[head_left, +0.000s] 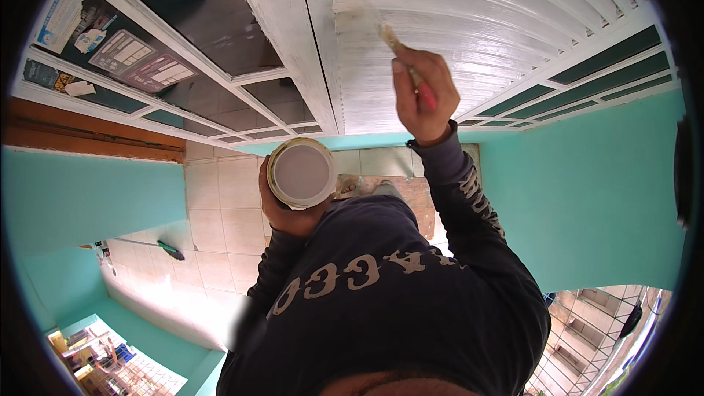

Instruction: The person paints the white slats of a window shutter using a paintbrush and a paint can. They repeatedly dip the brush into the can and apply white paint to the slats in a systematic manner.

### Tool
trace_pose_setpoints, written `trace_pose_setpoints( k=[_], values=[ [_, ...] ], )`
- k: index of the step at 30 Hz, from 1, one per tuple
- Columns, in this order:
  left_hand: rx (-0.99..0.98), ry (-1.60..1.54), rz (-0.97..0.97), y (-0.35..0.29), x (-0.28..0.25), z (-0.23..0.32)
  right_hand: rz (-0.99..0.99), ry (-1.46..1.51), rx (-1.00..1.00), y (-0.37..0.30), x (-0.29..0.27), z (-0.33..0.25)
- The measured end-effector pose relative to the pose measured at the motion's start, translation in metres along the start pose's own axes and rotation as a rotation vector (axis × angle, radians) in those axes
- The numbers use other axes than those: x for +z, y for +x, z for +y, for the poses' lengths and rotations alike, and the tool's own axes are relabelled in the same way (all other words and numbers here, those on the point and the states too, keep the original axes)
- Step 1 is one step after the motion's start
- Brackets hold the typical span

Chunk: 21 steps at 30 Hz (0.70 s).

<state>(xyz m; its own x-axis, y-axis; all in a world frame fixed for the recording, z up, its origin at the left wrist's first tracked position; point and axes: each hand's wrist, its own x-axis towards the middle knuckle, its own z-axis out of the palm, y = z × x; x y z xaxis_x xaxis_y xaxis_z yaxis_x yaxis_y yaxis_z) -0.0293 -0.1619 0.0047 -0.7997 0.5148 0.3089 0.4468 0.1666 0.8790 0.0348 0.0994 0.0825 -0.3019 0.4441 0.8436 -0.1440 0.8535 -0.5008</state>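
The white slatted panel (484, 37) fills the upper middle and upper right; judging by its ridges, I'd do best with strokes that run along each slat, working into the grooves so no drips gather there. The white upright post (290, 15) borders it, upper middle, and that seam asks for a lighter, steadier edge. The round paint bucket (295, 204) sits mid-frame, its mouth toward me; my left hand (287, 219) grasps it from the side and below, and I want it level and near. My right hand (437, 88), right of centre, is closed around the handle of the paintbrush (393, 39). Its tip points toward a dull, brownish patch (358, 9) on the panel; thin, overlapping passes should suit that. Whether the bristles touch, I cannot tell.
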Motion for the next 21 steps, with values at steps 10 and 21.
trace_pose_setpoints(
  k=[10, 21],
  values=[
    [-0.016, 0.03, -0.045, 0.0, 0.001, 0.005, 0.072, -0.106, 0.176, 0.002, -0.055, 0.038],
    [0.016, 0.022, -0.093, 0.002, 0.005, 0.002, 0.517, -0.649, 0.028, -0.007, -0.086, 0.065]
  ],
)
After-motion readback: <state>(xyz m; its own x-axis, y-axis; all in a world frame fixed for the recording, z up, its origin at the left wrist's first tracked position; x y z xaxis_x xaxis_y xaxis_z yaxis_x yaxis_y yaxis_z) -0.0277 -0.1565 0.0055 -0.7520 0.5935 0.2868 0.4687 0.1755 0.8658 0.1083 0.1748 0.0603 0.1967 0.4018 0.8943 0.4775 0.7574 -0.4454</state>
